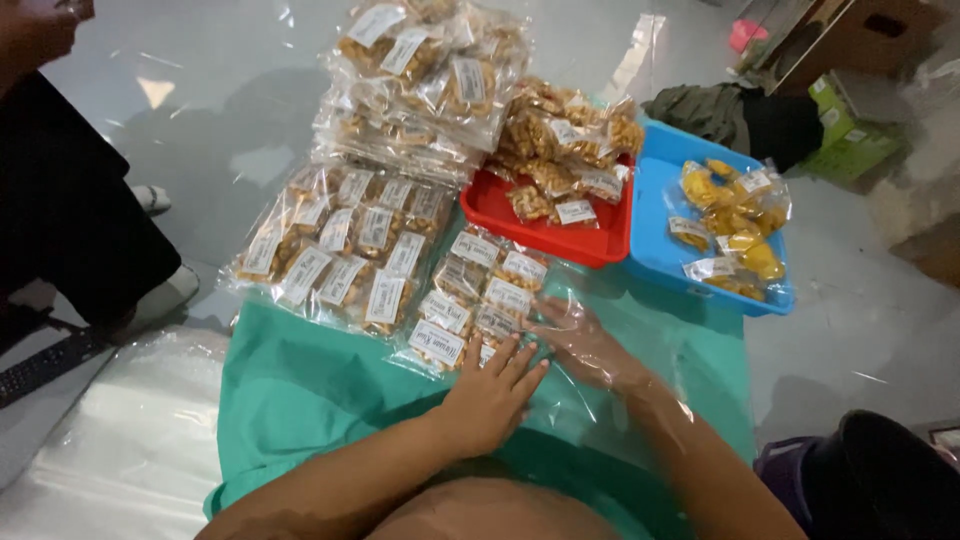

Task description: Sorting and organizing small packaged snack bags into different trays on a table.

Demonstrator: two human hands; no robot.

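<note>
My left hand [492, 392] lies flat, fingers spread, on a large clear plastic bag [540, 400] spread over a green cloth [300, 390]. Inside that same bag is my right hand [580, 342], reaching toward several small snack packets [478, 295] with white labels that sit at the bag's far end. Neither hand grips anything that I can see.
A filled bag of labelled snack packets [335, 250] lies left of centre, with more stacked behind [420, 80]. A red tray [545, 235] and a blue tray [660, 250] hold packets. A person in dark clothes [70, 200] stands at the left. Clear plastic sheets [110, 440] lie lower left.
</note>
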